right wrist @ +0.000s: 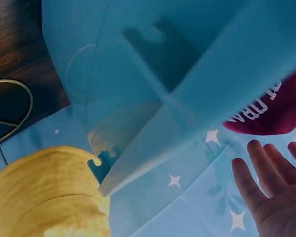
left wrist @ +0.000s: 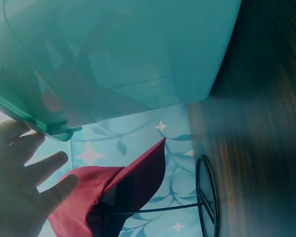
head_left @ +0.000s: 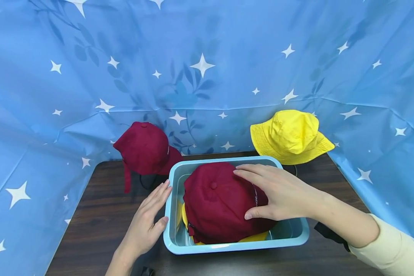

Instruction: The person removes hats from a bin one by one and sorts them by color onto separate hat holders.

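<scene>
Fingers of the left hand (head_left: 145,223): nearly straight, thumb apart, gripping nothing; they lie along the rim of the blue bin (head_left: 241,246) at 9 o'clock.
Fingers of the right hand (head_left: 277,193): wide, loosely curved, holding nothing; they arch over the maroon cap (head_left: 210,205) from 3 o'clock. Contact with its cloth cannot be told.
Blue bin: on the dark table (head_left: 86,218); clock directions count from its middle, 12 pointing away from the person.
Maroon cap: inside the bin, crown up, at the centre, above yellow fabric (head_left: 255,237).
Risk in the bin: lifting or shifting the cap could drag the yellow fabric along, because one lies on the other; a hold on the crown alone might slip, the cloth looking soft.
Risk at 10 o'clock: a second maroon cap (head_left: 143,147) sits on a slim wire stand (left wrist: 163,209) near the left fingers; an outward swing could topple it.
Risk at 1 o'clock: the yellow hat (head_left: 293,136) is close behind the bin's far corner; pushing the bin away might knock it.
</scene>
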A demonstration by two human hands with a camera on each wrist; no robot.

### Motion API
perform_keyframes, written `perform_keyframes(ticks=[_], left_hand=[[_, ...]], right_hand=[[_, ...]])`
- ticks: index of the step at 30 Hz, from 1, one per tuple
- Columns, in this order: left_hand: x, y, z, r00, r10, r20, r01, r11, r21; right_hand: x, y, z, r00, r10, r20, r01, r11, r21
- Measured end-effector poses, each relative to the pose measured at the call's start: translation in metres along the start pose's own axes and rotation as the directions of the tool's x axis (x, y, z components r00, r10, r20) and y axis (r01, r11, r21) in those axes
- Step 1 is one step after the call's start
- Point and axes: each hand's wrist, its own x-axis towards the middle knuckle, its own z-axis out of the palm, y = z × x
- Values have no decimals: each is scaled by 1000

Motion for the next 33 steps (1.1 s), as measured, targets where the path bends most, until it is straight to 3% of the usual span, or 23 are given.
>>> perform_keyframes(ticks=[5,16,25,33], left_hand=[[-1,1,-1,1000,-17,10,17,1000,0],[0,-2,1,1000,15,9,-15,1000,-11],[0,-3,1,999,32,7,-32,999,-25],[0,-3,0,1000,29,7,-29,999,-24]], right_hand=[[7,-1,4,1000,2,15,-3,1000,23],[17,-3,7,992,-108,-65,107,994,-9],[23,-9,9,993,-115,-27,115,993,-26],[29,-12,6,996,-74,38,75,997,-11]])
